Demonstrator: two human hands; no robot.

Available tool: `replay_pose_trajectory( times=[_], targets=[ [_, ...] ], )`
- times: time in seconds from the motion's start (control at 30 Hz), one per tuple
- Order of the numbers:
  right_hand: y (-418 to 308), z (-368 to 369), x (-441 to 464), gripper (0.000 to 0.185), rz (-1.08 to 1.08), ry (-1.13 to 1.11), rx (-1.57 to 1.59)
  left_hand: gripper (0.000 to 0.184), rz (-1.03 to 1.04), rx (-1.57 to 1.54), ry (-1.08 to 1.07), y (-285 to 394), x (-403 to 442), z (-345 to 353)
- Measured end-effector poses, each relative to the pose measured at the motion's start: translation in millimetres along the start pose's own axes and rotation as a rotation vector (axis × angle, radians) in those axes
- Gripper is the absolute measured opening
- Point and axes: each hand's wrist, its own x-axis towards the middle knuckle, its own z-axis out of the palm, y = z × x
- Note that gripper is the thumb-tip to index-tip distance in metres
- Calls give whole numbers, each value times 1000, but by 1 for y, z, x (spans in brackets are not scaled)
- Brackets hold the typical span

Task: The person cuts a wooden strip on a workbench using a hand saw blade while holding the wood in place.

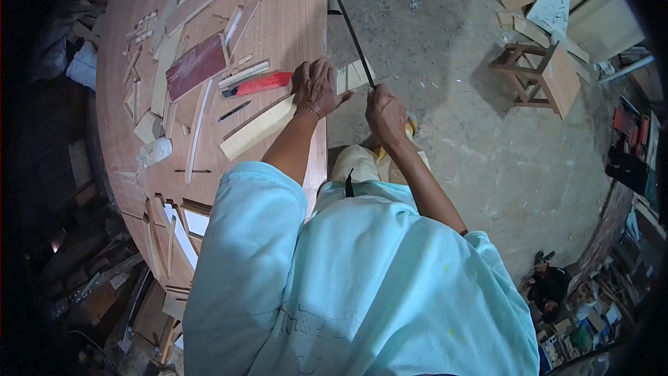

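My left hand [318, 86] is clamped over a pale wooden board [261, 125], with its fingers bent across the top and the thumb stretched towards the right. The board lies slantwise on the table, and its far end sticks out past the table's right edge. My right hand [387, 117] is closed round what looks like a hand saw [355, 42], whose long dark blade shows edge-on and crosses the overhanging end. Most of the handle is hidden. Beside my left hand lie a red tool [264, 83] and a dark pen-like stick [234, 111].
The wooden table [292, 7] carries offcuts, strips, a maroon block [197, 67] and a crumpled plastic bag [154, 152]. A wooden stool [539, 80] lies tipped on the concrete floor to the right. A person [550, 284] in dark clothes is at lower right near piled scrap.
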Motion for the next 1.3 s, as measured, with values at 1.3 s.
replay_pose_trajectory(
  times=[1.3],
  targets=[
    [-91, 58, 106, 19, -1039, -534, 87, 55, -887, -102, 517, 5, -74, -32]
  ],
)
